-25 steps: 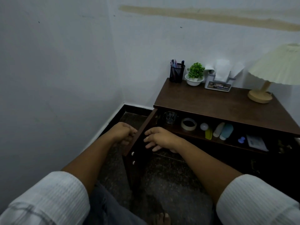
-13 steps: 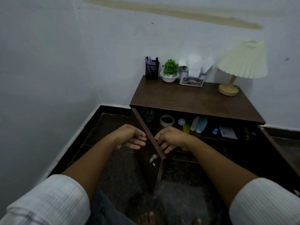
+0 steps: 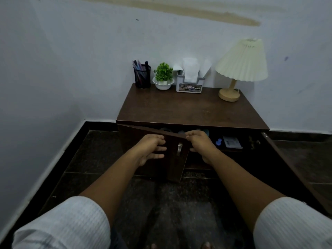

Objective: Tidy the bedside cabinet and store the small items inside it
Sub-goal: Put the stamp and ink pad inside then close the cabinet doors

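The dark wooden bedside cabinet (image 3: 190, 108) stands against the wall. Its left door (image 3: 142, 141) is swung most of the way toward the front, with a metal handle (image 3: 179, 149) facing me. My left hand (image 3: 152, 148) lies flat on the door's outer face with fingers spread. My right hand (image 3: 199, 142) grips the door's free edge near the top. The right door (image 3: 287, 168) stands wide open. On the inner shelf a blue small item (image 3: 218, 141) and a white card (image 3: 232, 142) show; other stored items are mostly hidden behind the door and my hand.
On top at the back stand a black pen holder (image 3: 142, 76), a small green plant in a white bowl (image 3: 163, 78), a tissue box (image 3: 190, 81) and a cream pleated lamp (image 3: 240, 65). A wall corner lies to the left. Dark stone floor is in front.
The left door has swung from pointing out at me to nearly across the cabinet front. Both hands moved with it, and my view shifted left so the cabinet sits more centred.
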